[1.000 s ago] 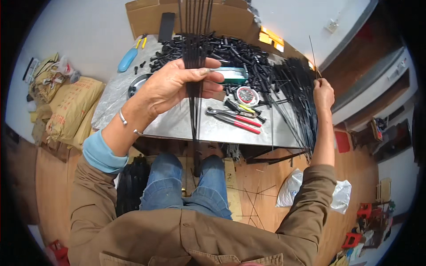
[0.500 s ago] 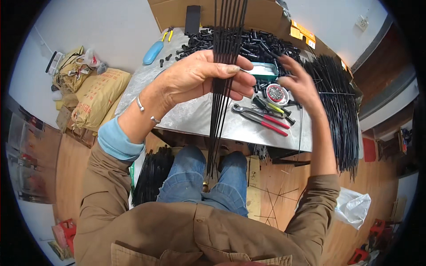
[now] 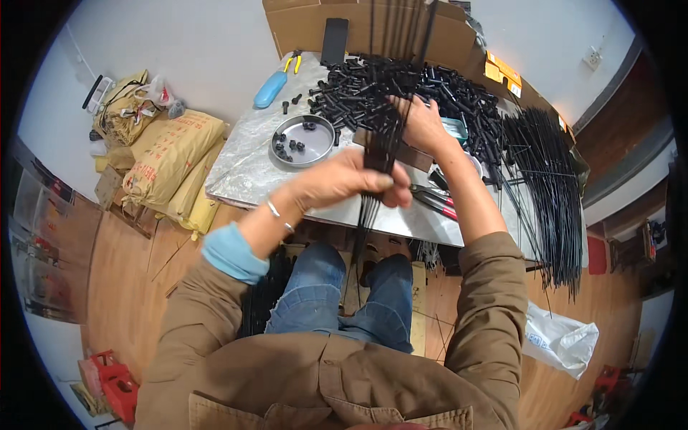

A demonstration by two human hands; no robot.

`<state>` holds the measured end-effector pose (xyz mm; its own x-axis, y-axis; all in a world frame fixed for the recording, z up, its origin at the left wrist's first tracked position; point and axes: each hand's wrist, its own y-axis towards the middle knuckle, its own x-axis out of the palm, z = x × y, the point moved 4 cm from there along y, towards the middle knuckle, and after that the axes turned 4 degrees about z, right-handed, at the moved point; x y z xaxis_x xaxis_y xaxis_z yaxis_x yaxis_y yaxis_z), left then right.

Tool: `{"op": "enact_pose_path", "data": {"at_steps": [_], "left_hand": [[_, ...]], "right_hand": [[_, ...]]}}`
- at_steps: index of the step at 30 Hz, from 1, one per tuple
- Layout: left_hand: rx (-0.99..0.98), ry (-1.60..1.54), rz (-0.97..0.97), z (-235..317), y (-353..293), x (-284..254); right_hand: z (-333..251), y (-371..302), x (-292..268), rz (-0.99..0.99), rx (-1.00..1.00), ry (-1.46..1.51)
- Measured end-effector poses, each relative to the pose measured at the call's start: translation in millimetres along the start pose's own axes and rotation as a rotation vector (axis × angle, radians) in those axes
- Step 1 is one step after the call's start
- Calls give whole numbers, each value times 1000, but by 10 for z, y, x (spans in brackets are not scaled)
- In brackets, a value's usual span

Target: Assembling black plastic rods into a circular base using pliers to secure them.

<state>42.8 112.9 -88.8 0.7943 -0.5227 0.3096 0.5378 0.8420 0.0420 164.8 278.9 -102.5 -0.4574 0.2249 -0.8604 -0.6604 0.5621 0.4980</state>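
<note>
My left hand is closed around a bundle of thin black rods, held upright above the table's front edge. The rods are blurred; their lower ends hang over my knees. My right hand reaches just behind the bundle, over a heap of black bolt-like parts. Its fingers look curled together, partly hidden by the rods, and what they hold cannot be made out. Close by, a brown block-shaped thing lies behind the rods. Red-handled pincers are partly covered by my left fingers.
A round metal dish with several black parts sits on the metal table. Behind it lie a blue case and yellow-handled pliers. A large rod bundle overhangs the right edge. Cardboard stands at the back.
My left hand has lowered with the rods and moved slightly right. My right hand has swung left and inward, behind the rods. The round dish has come into sight.
</note>
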Motion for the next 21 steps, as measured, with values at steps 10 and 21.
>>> {"op": "enact_pose_path", "data": {"at_steps": [10, 21], "left_hand": [[-218, -210, 40, -1129, -62, -326], [456, 1025, 675, -538, -252, -184]], "right_hand": [[-508, -187, -436, -229, 395, 1630], [-928, -351, -529, -43, 446, 1549]]}}
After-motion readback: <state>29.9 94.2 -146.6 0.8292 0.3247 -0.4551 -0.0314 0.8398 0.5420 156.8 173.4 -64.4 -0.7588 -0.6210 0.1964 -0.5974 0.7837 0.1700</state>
